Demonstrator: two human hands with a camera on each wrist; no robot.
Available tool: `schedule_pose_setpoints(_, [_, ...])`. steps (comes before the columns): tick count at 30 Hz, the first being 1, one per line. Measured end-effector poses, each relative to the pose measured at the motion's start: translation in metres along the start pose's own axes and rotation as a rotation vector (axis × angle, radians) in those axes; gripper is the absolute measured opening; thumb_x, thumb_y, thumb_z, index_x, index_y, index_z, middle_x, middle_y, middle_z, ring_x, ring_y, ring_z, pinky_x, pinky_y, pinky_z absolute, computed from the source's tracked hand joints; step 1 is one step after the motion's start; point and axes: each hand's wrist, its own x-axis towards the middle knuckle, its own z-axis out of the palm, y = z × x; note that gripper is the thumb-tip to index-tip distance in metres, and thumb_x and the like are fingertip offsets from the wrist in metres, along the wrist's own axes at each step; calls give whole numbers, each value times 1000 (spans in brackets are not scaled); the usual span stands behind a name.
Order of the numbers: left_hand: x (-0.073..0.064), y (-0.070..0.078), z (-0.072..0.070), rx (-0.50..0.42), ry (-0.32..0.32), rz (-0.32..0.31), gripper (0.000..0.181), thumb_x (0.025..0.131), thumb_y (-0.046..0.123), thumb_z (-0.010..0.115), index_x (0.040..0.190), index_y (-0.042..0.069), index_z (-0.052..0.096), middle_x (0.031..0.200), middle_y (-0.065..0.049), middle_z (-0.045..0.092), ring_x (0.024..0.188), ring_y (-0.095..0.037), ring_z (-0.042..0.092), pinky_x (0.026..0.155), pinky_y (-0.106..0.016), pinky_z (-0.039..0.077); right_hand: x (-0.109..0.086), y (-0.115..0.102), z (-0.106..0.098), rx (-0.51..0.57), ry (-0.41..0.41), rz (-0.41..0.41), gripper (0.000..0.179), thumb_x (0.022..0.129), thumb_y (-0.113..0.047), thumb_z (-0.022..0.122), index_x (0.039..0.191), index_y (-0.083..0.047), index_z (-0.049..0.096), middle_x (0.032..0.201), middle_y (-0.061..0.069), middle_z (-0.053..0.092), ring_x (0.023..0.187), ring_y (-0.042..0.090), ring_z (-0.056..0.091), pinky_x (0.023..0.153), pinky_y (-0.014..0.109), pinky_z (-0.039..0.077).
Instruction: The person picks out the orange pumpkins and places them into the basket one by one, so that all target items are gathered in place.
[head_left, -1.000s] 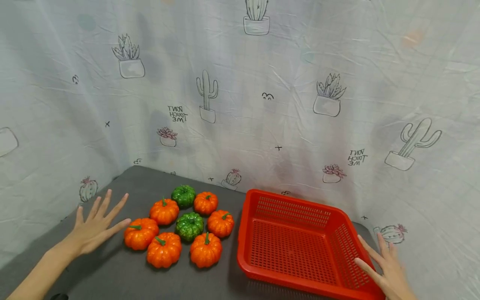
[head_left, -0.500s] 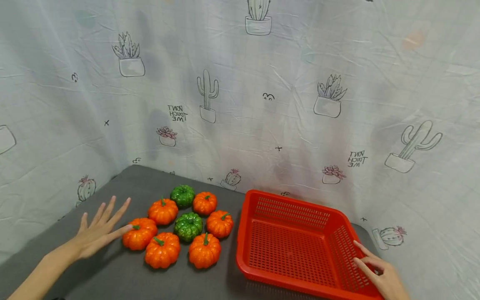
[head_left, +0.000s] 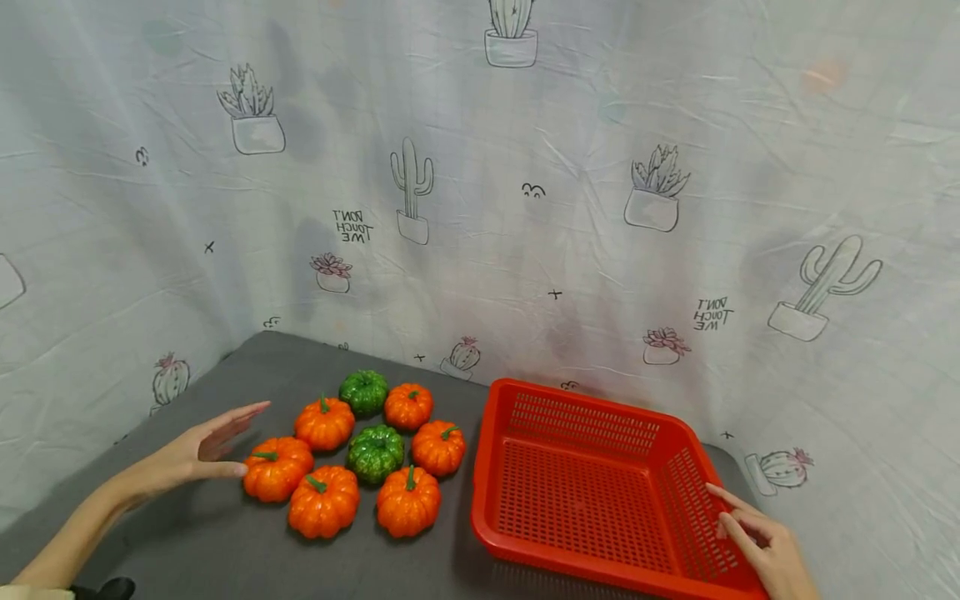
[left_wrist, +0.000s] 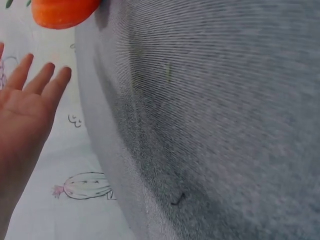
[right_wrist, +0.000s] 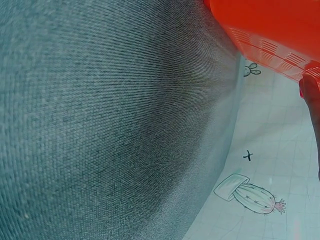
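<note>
On my head feed the right hand (head_left: 768,546) grips the right rim of the red basket (head_left: 486,467); some of its fingers are hidden and the basket's near corner is cut off. I can't tell whether the thumb of the left hand (head_left: 187,457) touches the leftmost orange pumpkin (head_left: 279,473) on the counter (head_left: 240,550). That hand is unclenched, its fingers closer together than a second ago, when the right fingers were splayed too.

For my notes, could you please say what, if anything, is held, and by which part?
The right hand holds the red plastic basket by its right rim; left hand, nothing.
</note>
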Motion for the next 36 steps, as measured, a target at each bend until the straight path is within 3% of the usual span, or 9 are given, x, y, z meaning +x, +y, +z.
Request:
schedule_pose_setpoints(6, [6,-6,-9,-126,-92,-64,68,95,-6,50,152,-3,12,152,18,30,129,10,34,97,-16,39,-1,2,0,-18,17,-27,30,99,-19,54,72,-16,65,118,-35,53,83,-6,56,60,17,40])
schedule_pose_setpoints(13, [17,-16,-11,-301,-265,-48,67,94,-11,46,151,-5,11,155,9,29,134,3,32,101,-18,36,-2,2,2,-3,48,-64,31,100,-17,51,72,-15,63,115,-33,55,86,-9,54,60,16,39])
schedule_pose_setpoints(19, [26,-20,-7,-236,-277,-85,63,93,-8,50,149,-6,22,151,8,36,132,3,35,100,-15,34,-3,1,2,16,55,-65,32,101,-15,50,72,-14,64,115,-35,55,82,-6,54,58,17,38])
schedule_pose_setpoints(23, [30,-21,-7,-184,-290,-131,53,92,-5,55,142,-7,39,146,14,42,127,10,36,97,-12,32,-3,-1,2,27,46,-41,32,101,-16,49,73,-13,66,115,-36,54,82,-7,54,58,17,39])
schedule_pose_setpoints(27, [34,-22,-8,-194,-328,-163,41,91,-4,56,132,-7,52,143,21,43,124,14,35,95,-12,33,-3,-3,1,19,38,-20,34,102,-19,48,75,-12,67,115,-35,54,87,-11,54,61,15,40])
schedule_pose_setpoints(36, [46,-20,-7,-253,-439,-194,51,90,-3,55,140,-6,44,146,11,40,125,14,32,97,-14,33,-3,-2,1,15,35,-54,34,103,-16,46,79,-13,70,118,-35,53,94,-17,51,66,9,41])
